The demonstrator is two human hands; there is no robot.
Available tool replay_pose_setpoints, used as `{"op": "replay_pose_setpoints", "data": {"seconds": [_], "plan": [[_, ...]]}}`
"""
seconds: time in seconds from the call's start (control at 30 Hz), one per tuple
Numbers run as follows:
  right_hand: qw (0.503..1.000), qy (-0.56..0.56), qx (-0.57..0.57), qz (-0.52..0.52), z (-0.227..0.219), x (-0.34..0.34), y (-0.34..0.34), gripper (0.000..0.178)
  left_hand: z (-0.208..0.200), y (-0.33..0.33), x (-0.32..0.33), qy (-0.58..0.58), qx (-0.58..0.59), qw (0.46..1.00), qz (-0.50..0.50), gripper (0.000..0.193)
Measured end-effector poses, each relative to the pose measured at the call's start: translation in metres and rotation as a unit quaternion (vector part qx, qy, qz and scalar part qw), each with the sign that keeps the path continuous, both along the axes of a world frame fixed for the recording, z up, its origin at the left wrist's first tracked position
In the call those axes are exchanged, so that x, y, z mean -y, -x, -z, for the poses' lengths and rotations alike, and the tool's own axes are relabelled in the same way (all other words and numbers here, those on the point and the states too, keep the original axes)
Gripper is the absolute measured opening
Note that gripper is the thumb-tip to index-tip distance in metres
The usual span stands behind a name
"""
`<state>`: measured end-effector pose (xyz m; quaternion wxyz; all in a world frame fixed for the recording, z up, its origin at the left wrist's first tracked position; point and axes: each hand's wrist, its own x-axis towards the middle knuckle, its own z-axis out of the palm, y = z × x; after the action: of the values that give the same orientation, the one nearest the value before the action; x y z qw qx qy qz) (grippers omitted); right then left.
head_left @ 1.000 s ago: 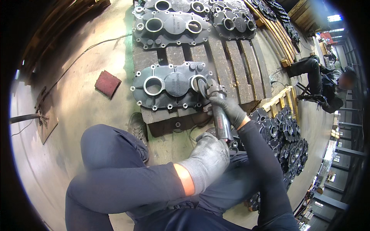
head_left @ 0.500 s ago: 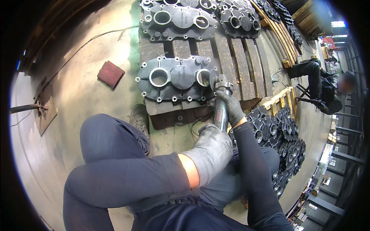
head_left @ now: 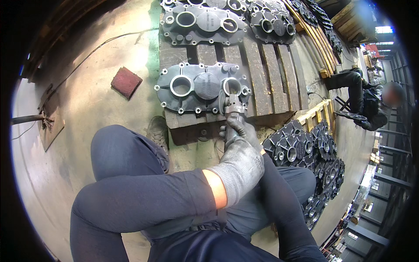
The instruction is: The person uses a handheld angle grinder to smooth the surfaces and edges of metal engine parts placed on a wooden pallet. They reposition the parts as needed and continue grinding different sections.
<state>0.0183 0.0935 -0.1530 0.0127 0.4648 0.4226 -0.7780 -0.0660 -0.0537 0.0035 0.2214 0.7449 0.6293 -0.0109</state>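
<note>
An angle grinder [head_left: 234, 108] is gripped by both my gloved hands. My left hand [head_left: 242, 160] wraps round the rear of its body. Closer to the tool's head, my right hand [head_left: 245, 132] curls its fingers about the body. The grinder's disc [head_left: 223, 103] sits at the near edge of a dark grey metal cover casting [head_left: 206, 86], just below its right-hand ring; whether it touches cannot be made out. That casting lies flat on a wooden pallet [head_left: 276, 81], with two large bored holes and bolt holes round its rim.
Another cover casting [head_left: 207, 22] lies farther back on the pallet, beside stacked castings [head_left: 273, 24]. More castings [head_left: 321, 170] are piled at my right. A reddish block [head_left: 126, 83] and a cable [head_left: 96, 47] lie on the floor. A seated person [head_left: 369, 98] is at far right.
The grinder and my right hand have shifted left and slightly toward me. The disc has moved from the casting's right end to below its right-hand ring.
</note>
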Motion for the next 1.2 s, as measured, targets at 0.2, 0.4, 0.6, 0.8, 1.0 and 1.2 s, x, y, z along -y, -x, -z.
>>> {"op": "replay_pose_setpoints", "data": {"seconds": [0.2, 0.4, 0.6, 0.8, 1.0, 1.2], "plan": [[0.829, -0.500, 0.156, -0.197, -0.014, -0.034, 0.002, 0.064, -0.002, 0.011, 0.005, 0.010, 0.082, 0.997, -0.004, 0.030], [0.679, -0.602, 0.302, -0.291, -0.015, -0.055, 0.010, 0.077, -0.007, 0.017, -0.011, 0.017, 0.071, 0.997, -0.010, 0.026], [0.687, -0.612, 0.177, -0.350, 0.000, -0.065, 0.009, 0.078, -0.026, 0.006, -0.031, -0.049, 0.037, 0.997, -0.053, 0.034], [0.625, -0.634, 0.231, -0.393, -0.052, -0.173, -0.044, 0.069, -0.060, -0.020, -0.122, -0.015, -0.019, 1.000, -0.009, 0.065], [0.647, -0.648, 0.237, -0.325, -0.077, -0.212, -0.080, 0.059, -0.082, -0.038, -0.137, -0.093, -0.014, 0.996, 0.006, 0.044], [0.796, -0.549, 0.241, -0.086, -0.133, -0.240, -0.107, 0.064, -0.092, -0.054, -0.154, -0.040, -0.008, 0.999, 0.003, 0.050]]}}
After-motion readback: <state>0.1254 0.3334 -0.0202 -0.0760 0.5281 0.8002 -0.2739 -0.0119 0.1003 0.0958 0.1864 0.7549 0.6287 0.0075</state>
